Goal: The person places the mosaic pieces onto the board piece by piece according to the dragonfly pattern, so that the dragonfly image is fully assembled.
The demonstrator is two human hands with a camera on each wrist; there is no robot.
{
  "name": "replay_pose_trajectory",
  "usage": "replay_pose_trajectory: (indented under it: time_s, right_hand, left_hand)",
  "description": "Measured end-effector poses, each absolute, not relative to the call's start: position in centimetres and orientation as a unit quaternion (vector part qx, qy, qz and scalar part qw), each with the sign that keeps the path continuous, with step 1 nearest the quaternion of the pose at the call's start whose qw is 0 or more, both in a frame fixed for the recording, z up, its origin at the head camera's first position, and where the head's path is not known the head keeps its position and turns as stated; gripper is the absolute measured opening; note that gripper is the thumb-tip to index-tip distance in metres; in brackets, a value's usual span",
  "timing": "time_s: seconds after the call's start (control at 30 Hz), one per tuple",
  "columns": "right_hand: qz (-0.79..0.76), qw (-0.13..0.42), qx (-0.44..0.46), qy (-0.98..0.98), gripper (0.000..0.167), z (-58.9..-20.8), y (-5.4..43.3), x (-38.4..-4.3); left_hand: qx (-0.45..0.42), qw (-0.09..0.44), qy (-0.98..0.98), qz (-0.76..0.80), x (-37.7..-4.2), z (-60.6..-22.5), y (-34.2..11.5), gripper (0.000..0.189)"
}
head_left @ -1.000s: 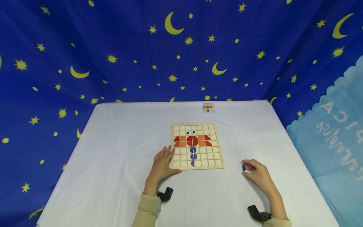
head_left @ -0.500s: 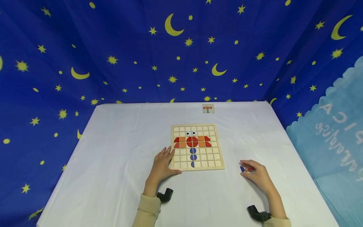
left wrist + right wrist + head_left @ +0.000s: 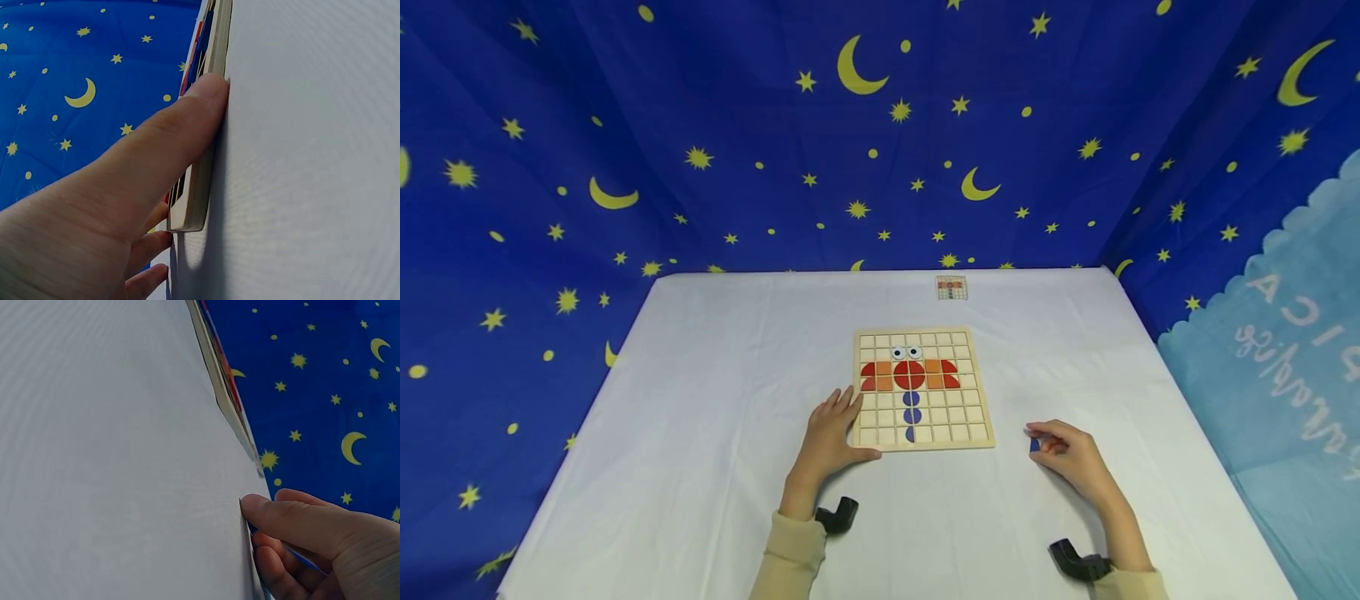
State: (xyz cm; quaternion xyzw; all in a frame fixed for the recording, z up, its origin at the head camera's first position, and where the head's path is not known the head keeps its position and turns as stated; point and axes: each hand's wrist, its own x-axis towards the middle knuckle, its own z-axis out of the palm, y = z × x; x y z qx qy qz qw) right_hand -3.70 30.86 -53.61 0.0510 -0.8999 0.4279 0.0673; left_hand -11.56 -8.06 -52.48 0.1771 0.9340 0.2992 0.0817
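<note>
A wooden grid board [image 3: 958, 415] lies on the white table, bearing red, orange and blue pieces plus two eye pieces in a winged figure. My left hand [image 3: 830, 433] rests at its near left corner, fingers along the left side and thumb [image 3: 194, 112] on the near edge. To the right of the board, my right hand [image 3: 1070, 457] pinches a small blue piece [image 3: 1034, 445] between thumb and fingers, just above the cloth. In the right wrist view the thumb [image 3: 281, 515] mostly hides that piece.
A small picture card [image 3: 951, 287] with a similar winged figure lies at the table's far edge. White cloth [image 3: 715, 417] covers the table. A blue curtain [image 3: 760, 108] with moons and stars stands behind it. Black wrist mounts [image 3: 838, 515] sit on both forearms.
My right hand has shifted slightly left toward the board with the blue piece, which has turned in the fingers. The left hand and the board have stayed in place.
</note>
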Motion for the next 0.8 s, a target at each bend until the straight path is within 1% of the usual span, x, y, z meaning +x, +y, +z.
replay_pose_trajectory:
  time_s: [0.2,0.37,0.57,0.8]
  right_hand:
    - [0.417,0.085,0.067,-0.903,0.04,-53.7,30.2,-4.3]
    - [0.397,0.074,0.063,-0.913,0.04,-53.2,29.3,-5.0]
    - [0.4,0.085,0.107,-0.906,0.041,-52.4,27.9,-6.5]
    - [0.421,0.074,0.14,-0.893,0.039,-52.1,26.0,-7.9]
  left_hand:
    - [0.177,0.081,0.933,0.302,-11.6,-52.5,-8.1,0.1]
    - [0.177,0.082,0.933,0.303,-11.7,-52.5,-8.1,0.1]
    - [0.174,0.084,0.934,0.301,-11.7,-52.6,-8.1,0.1]
    - [0.175,0.082,0.934,0.299,-11.7,-52.6,-8.0,0.1]
